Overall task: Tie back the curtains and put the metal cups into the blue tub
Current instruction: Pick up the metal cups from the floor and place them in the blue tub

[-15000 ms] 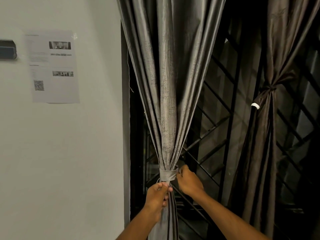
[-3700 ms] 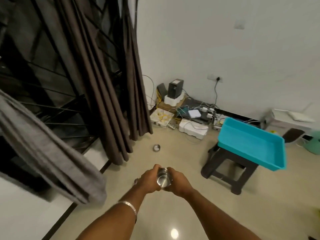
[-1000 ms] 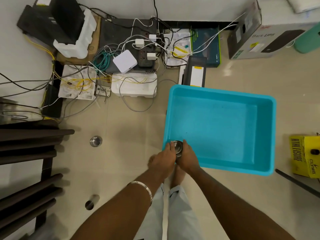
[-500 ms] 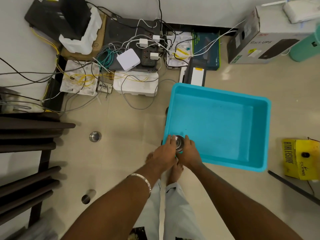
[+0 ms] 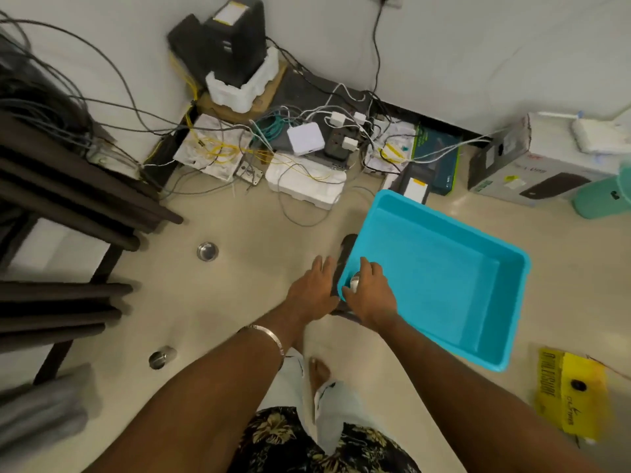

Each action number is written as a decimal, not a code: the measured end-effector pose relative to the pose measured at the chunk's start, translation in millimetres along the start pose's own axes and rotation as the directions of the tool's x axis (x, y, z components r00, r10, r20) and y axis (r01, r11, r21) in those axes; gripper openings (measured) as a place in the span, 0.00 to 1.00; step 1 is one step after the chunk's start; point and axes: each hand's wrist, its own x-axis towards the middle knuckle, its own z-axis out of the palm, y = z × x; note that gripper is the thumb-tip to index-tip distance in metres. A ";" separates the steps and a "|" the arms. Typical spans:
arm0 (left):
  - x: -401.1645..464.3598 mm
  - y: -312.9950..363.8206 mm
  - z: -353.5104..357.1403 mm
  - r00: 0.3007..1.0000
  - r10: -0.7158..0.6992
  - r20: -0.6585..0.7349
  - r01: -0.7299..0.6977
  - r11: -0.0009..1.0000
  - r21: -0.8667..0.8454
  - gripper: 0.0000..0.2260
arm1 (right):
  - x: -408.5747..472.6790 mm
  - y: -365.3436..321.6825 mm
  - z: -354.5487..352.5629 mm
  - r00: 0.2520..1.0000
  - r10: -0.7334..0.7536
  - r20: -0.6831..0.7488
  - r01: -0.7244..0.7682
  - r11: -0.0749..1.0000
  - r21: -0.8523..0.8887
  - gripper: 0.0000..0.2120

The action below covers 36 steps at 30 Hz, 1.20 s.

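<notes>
At frame centre, the right hand [image 5: 370,295] clasps a metal cup [image 5: 355,280] just inside the blue tub [image 5: 478,339]'s near corner; the left hand [image 5: 312,290] hovers empty, fingers spread. Lowering it gently before release should prevent toppling.

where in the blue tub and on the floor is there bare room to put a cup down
The rectangular blue plastic tub is bare apart from the corner where the right hand holds a small metal cup. Beige floor lies open between it and two steel cups. The cable tangle is crowded.

Home room, curtains [image 5: 68,199], router cables [image 5: 273,138]
</notes>
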 end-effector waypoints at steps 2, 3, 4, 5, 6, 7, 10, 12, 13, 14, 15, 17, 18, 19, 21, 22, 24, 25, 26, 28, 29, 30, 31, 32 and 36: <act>-18.0 -7.8 -1.8 0.998 -0.044 -0.044 0.044 0.999 -0.007 0.43 | -8.9 -10.9 0.1 0.997 -0.078 0.002 0.078 0.993 -0.090 0.38; -27.8 -11.0 -2.9 0.995 -0.074 -0.068 0.073 0.997 -0.017 0.43 | -13.6 -16.1 0.6 0.993 -0.117 -0.002 0.116 0.985 -0.129 0.38; -38.0 -14.2 -3.7 0.991 -0.098 -0.094 0.096 0.995 -0.028 0.43 | -19.0 -22.1 0.9 0.988 -0.156 -0.003 0.154 0.976 -0.154 0.38; -49.4 -18.0 -3.6 0.986 -0.123 -0.115 0.120 0.992 -0.035 0.44 | -24.9 -28.1 1.9 0.980 -0.198 0.004 0.196 0.966 -0.170 0.37; -61.5 -22.9 -3.4 0.980 -0.148 -0.135 0.144 0.989 -0.042 0.44 | -31.2 -34.8 3.7 0.970 -0.244 0.013 0.242 0.953 -0.179 0.37; -73.5 -28.7 -1.7 0.973 -0.178 -0.149 0.173 0.984 -0.050 0.44 | -38.4 -41.6 5.4 0.958 -0.286 0.024 0.285 0.939 -0.191 0.37; -112.6 -44.9 6.8 0.942 -0.282 -0.181 0.265 0.958 -0.114 0.45 | -65.0 -58.5 14.9 0.918 -0.394 0.052 0.395 0.888 -0.234 0.37; -138.8 -52.5 13.0 0.920 -0.334 -0.205 0.305 0.939 -0.160 0.45 | -82.5 -66.8 24.1 0.890 -0.448 0.079 0.452 0.853 -0.262 0.38; -151.8 -55.7 15.6 0.909 -0.355 -0.220 0.318 0.930 -0.184 0.45 | -91.2 -71.0 28.1 0.878 -0.469 0.093 0.475 0.834 -0.279 0.39; -165.0 -60.1 17.8 0.896 -0.375 -0.238 0.331 0.921 -0.206 0.45 | -99.7 -76.5 31.8 0.865 -0.490 0.105 0.497 0.814 -0.299 0.39; -178.4 -66.3 19.2 0.882 -0.397 -0.253 0.344 0.910 -0.229 0.45 | -107.9 -83.8 36.0 0.852 -0.509 0.119 0.519 0.795 -0.315 0.39; -205.3 -81.7 21.9 0.853 -0.445 -0.274 0.371 0.885 -0.281 0.44 | -125.4 -101.8 46.3 0.820 -0.551 0.154 0.568 0.752 -0.336 0.39; -218.5 -90.5 23.3 0.835 -0.467 -0.290 0.382 0.872 -0.306 0.44 | -133.7 -111.2 53.1 0.800 -0.574 0.172 0.595 0.725 -0.347 0.40; -230.5 -99.0 24.5 0.817 -0.489 -0.306 0.390 0.859 -0.331 0.44 | -142.1 -120.0 59.6 0.782 -0.594 0.189 0.618 0.699 -0.360 0.40; -254.3 -117.9 25.7 0.785 -0.529 -0.324 0.401 0.831 -0.386 0.43 | -157.4 -140.6 73.5 0.750 -0.624 0.220 0.656 0.655 -0.376 0.40; -265.8 -129.1 26.0 0.771 -0.545 -0.330 0.403 0.818 -0.410 0.43 | -164.1 -152.5 80.7 0.735 -0.636 0.233 0.671 0.634 -0.384 0.40; -290.6 -153.4 27.4 0.742 -0.579 -0.339 0.411 0.792 -0.452 0.43 | -177.9 -178.2 96.7 0.716 -0.650 0.254 0.688 0.599 -0.408 0.40; -303.4 -166.0 28.7 0.726 -0.597 -0.341 0.416 0.776 -0.474 0.43 | -183.7 -191.2 105.4 0.711 -0.652 0.263 0.693 0.587 -0.418 0.40; -317.2 -179.0 30.8 0.713 -0.616 -0.335 0.423 0.758 -0.496 0.43 | -189.9 -204.6 114.9 0.706 -0.654 0.273 0.698 0.577 -0.423 0.40; -346.1 -206.7 36.4 0.696 -0.649 -0.307 0.435 0.721 -0.539 0.42 | -204.9 -230.9 138.1 0.704 -0.646 0.295 0.702 0.573 -0.422 0.39; -359.6 -222.2 39.4 0.691 -0.658 -0.298 0.440 0.711 -0.548 0.42 | -212.7 -243.9 151.4 0.706 -0.641 0.301 0.702 0.578 -0.416 0.39; -373.0 -238.6 42.4 0.687 -0.664 -0.294 0.450 0.707 -0.546 0.42 | -221.5 -256.8 166.0 0.707 -0.638 0.306 0.703 0.583 -0.407 0.38; -385.8 -256.3 45.6 0.684 -0.670 -0.289 0.462 0.704 -0.539 0.41 | -230.1 -269.6 181.6 0.705 -0.637 0.313 0.706 0.588 -0.395 0.38; -397.1 -274.4 49.4 0.680 -0.678 -0.279 0.476 0.697 -0.536 0.41 | -238.4 -281.2 197.8 0.704 -0.632 0.323 0.708 0.595 -0.379 0.38; -434.4 -336.2 65.4 0.643 -0.734 -0.221 0.497 0.619 -0.608 0.41 | -264.6 -316.3 258.9 0.698 -0.608 0.378 0.715 0.625 -0.315 0.38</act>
